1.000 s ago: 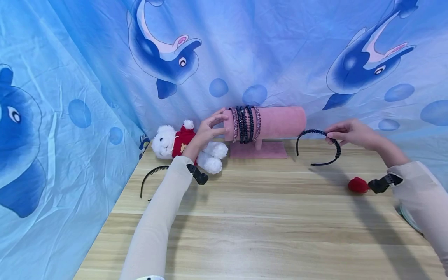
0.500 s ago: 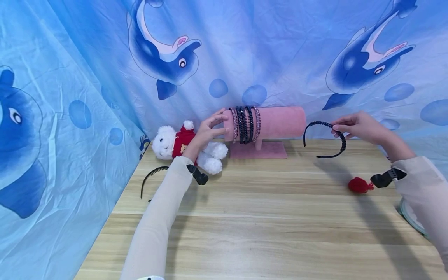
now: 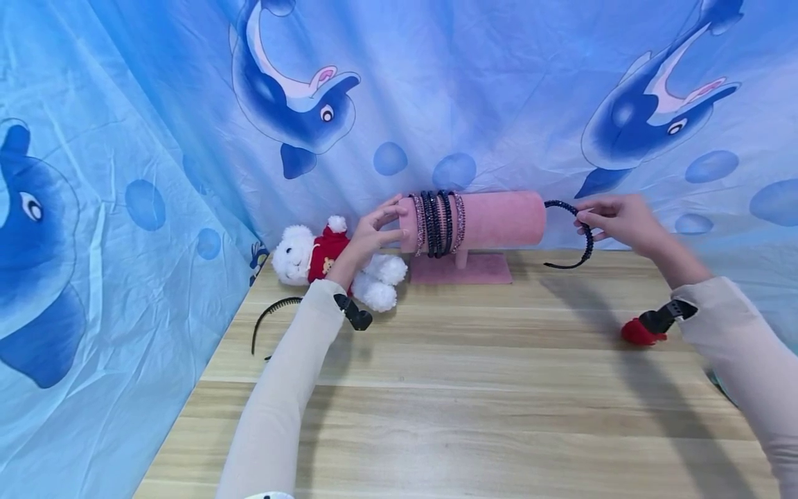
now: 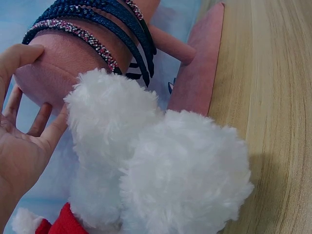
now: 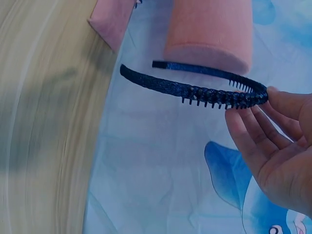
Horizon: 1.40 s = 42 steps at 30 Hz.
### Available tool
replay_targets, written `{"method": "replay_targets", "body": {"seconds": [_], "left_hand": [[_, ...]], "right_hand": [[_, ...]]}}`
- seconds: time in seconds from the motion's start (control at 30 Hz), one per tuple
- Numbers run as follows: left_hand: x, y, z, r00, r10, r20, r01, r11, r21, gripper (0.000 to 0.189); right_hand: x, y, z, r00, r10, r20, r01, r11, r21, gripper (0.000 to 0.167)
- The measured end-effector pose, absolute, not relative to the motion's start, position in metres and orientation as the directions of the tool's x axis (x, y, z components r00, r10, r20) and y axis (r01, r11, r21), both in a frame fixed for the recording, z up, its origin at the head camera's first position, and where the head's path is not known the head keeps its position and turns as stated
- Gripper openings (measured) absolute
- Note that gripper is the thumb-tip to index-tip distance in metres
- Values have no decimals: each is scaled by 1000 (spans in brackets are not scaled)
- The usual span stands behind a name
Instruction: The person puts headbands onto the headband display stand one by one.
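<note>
A pink padded headband stand lies horizontally on its post at the back of the table. Several beaded headbands, dark blue and pinkish, circle its left half. My left hand holds the stand's left end, thumb and fingers spread across it; the left wrist view shows the thumb on the padding. Just off the right end, my right hand pinches a dark toothed headband by its beaded crown. Its two tips point toward the stand's round end, with one tip overlapping that end in the head view.
A white plush bear in a red top lies beside my left forearm. Another black headband rests on the table further left. Near my right wrist is a small red object. A dolphin-print curtain hangs behind the stand.
My right hand first lifted the headband up and slightly right, then brought it left and higher, up to the stand's right end. The left hand has stayed on the stand.
</note>
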<state>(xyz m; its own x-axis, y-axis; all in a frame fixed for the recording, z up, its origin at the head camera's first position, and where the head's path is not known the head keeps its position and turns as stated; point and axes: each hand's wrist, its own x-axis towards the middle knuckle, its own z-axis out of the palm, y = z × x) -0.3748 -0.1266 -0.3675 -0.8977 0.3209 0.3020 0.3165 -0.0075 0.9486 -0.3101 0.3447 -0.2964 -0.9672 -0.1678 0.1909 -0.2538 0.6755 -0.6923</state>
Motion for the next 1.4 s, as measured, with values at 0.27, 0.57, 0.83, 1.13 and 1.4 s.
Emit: {"method": "replay_targets", "body": {"seconds": [0.27, 0.57, 0.83, 1.13, 1.4], "left_hand": [[-375, -127, -368, -899, 316, 302, 318, -1, 948, 37], [-372, -126, -366, -901, 318, 294, 312, 3, 950, 42], [-372, -126, -366, -905, 309, 293, 310, 6, 951, 37], [-372, -126, -367, -908, 296, 296, 312, 7, 950, 37], [-370, -126, -365, -903, 310, 296, 313, 7, 950, 38]], "right_hand": [[-319, 327, -298, -969, -140, 201, -243, 655, -716, 43], [-328, 310, -295, -966, -112, 233, -245, 677, -694, 40], [-340, 304, -294, -963, -97, 250, -244, 707, -664, 39], [-340, 293, -294, -966, -82, 247, -233, 696, -679, 38], [-340, 289, -294, -960, -91, 265, -252, 695, -674, 35]]}}
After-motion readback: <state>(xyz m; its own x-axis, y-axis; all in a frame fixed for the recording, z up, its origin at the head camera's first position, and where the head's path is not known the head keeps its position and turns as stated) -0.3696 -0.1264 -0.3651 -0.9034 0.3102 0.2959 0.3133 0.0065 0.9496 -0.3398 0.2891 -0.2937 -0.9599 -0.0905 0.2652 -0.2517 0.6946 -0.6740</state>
